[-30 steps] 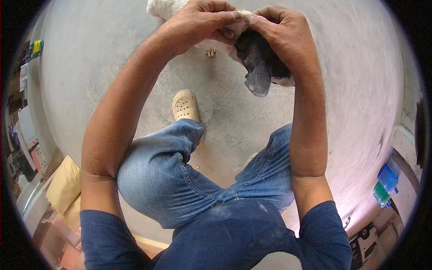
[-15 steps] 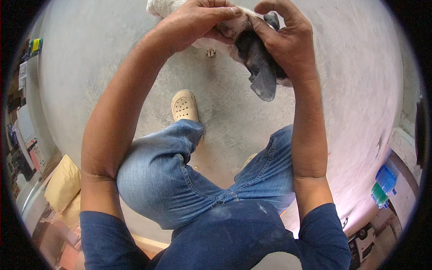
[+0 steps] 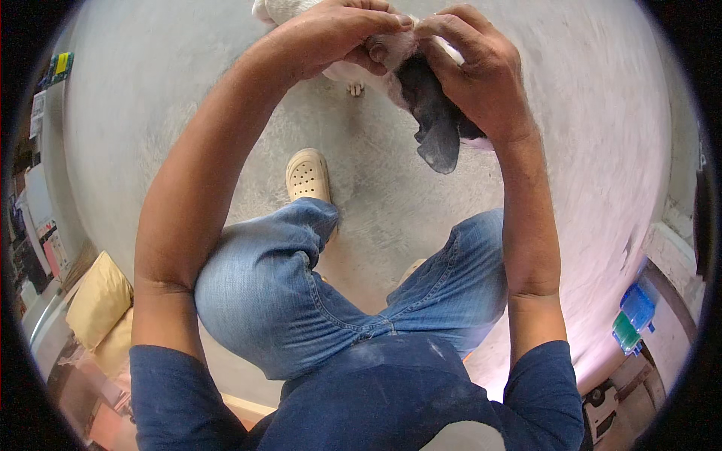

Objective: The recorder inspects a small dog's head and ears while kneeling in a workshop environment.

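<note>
A dog with a white body and a black ear hanging down stands at the top of the view, partly cut off. My left hand lies over its neck, thumb and fingers closed on the loose skin and fur there. From the other side my right hand pinches at the same spot, its fingertips almost meeting my left thumb. Whatever small thing may lie between the fingertips is hidden. Under the body one white paw shows on the floor. Most of the dog's head is behind my right hand.
I sit with knees apart, a beige clog on the grey concrete floor. A yellowish sack and cluttered shelves are at the left. Blue and green plastic items stand at the right edge, by a low ledge.
My right fingers have come down and inward, from spread apart to pinching by my left thumb. The right forearm has shifted slightly outward. The dog's ear stays nearly in place.
</note>
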### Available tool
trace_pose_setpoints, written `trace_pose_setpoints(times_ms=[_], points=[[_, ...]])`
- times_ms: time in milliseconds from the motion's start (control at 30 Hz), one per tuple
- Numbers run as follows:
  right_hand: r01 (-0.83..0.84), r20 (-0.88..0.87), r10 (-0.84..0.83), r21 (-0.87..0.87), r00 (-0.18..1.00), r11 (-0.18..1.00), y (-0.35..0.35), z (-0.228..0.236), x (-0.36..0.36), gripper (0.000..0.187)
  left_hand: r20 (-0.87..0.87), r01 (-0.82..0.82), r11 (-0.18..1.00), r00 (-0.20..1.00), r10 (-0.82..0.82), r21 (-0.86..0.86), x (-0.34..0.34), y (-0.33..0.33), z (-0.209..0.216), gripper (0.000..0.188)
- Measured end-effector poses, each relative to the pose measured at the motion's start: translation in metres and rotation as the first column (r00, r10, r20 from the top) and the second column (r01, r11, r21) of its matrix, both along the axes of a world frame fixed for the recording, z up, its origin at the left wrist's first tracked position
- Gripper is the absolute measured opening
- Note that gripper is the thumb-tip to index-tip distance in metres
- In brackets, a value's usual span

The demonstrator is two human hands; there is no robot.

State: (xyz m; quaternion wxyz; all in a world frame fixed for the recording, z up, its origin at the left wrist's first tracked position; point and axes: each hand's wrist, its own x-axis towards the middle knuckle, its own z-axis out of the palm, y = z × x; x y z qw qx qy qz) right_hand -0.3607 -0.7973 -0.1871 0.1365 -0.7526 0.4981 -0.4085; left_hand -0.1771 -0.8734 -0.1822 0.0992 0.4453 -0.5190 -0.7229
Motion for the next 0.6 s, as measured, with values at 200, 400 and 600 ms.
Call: trace_pose_setpoints(times_ms=[200, 400, 600], points=[[-0.026, 0.038, 0.028, -0.063, 0.999, 0.998, -0.0018, -0.002, -0.0016, 0.014, -0.007, 0.014, 1.0, 1.0, -0.014, 0.006, -0.0004, -0.0016, -0.0003, 0.033], [-0.02, 0.076, 0.026, -0.086, 0.997, 0.996, -0.0018, -0.002, 0.003, 0.009, -0.064, 0.036, 0.999, 0.997, -0.034, 0.023, 0.0056, -0.0044, -0.0075, 0.033], [-0.045, 0.075, 0.045, 0.002, 0.996, 0.999, -0.0006, 0.0, 0.0013, 0.011, -0.042, 0.054, 0.995, 0.997, -0.058, -0.079, 0.0059, 0.0001, -0.0099, 0.032]])
